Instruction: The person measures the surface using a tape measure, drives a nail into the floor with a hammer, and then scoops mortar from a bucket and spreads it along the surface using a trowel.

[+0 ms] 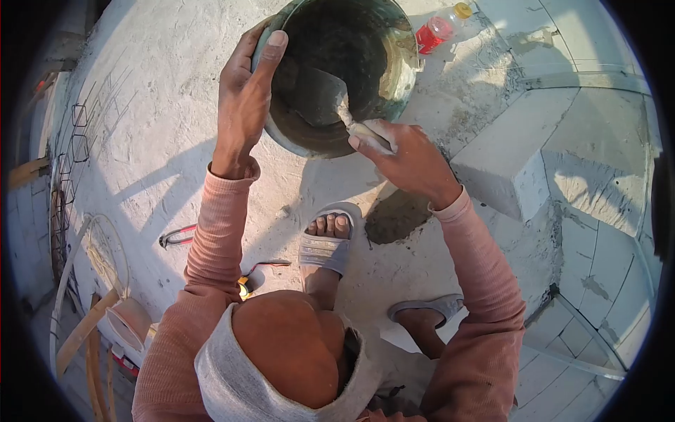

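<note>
A dark round bucket (406, 70) is at the top middle, its inside smeared with wet grey material. My left hand (246, 98) grips the bucket's left rim, thumb toward the inside. In my right hand (408, 158) is the handle of a trowel (320, 97), near the bucket's lower right rim. The trowel's blade is inside the bucket, pointing up and left. How much material lies in the shaded bottom is hard to tell.
A bottle with a red label (434, 34) stands right of the bucket. Pale blocks (524, 151) are at the right. Red-handled pliers (178, 235) and a wet grey patch (397, 216) are on the floor. Wooden strips (88, 330) and wire frames lie left.
</note>
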`<action>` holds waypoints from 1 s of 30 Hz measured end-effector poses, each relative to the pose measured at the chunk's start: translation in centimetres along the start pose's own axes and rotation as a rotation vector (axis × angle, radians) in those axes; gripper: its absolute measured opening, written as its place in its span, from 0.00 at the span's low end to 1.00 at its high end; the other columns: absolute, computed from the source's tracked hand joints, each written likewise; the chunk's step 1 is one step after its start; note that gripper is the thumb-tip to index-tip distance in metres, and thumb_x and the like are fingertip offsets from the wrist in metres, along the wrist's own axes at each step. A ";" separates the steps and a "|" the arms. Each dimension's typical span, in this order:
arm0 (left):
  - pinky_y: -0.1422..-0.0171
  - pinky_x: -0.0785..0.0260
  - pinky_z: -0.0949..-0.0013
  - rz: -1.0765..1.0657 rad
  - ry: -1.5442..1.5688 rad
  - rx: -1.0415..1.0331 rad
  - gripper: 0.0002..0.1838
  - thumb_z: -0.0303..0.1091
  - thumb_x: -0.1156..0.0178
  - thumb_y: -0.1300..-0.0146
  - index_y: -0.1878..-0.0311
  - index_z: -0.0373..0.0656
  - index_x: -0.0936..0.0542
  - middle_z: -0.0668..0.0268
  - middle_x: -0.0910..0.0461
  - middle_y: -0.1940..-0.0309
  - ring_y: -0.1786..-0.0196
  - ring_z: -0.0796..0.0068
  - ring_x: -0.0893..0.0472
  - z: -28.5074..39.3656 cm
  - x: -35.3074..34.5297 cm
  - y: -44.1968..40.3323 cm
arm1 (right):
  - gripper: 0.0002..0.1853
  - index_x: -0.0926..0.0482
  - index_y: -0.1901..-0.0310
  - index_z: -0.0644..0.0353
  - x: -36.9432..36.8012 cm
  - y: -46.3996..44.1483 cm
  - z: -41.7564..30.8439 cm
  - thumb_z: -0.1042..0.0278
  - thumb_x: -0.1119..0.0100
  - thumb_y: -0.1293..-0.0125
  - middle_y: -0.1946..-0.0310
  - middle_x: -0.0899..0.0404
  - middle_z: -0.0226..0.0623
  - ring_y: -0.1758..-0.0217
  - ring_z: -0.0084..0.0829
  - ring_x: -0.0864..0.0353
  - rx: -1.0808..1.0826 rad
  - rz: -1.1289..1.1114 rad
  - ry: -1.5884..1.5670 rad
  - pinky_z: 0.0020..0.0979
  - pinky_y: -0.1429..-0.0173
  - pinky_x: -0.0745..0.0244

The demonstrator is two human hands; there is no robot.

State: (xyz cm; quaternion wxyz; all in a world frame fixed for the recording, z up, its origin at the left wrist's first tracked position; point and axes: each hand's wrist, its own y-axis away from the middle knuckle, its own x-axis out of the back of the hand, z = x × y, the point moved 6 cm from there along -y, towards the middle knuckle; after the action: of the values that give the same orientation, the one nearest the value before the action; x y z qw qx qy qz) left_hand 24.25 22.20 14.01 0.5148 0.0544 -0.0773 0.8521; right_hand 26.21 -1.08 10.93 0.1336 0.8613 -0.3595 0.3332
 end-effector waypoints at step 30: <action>0.30 0.27 0.64 0.058 0.168 0.074 0.27 0.39 0.40 0.22 0.27 0.33 0.28 0.57 0.22 0.33 0.32 0.65 0.21 -1.5 1.3 0.2 | 0.22 0.20 0.37 0.64 -0.5 35.2 -1.0 0.69 0.30 0.31 0.58 0.17 0.44 0.65 0.42 0.13 -0.473 0.103 0.295 0.35 0.65 0.19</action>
State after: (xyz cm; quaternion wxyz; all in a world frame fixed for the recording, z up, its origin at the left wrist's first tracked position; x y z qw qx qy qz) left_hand 23.45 23.52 12.71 0.4923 -0.0006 -0.0039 0.8704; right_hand 0.53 -25.17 11.00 0.3647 0.7288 -0.4474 0.3684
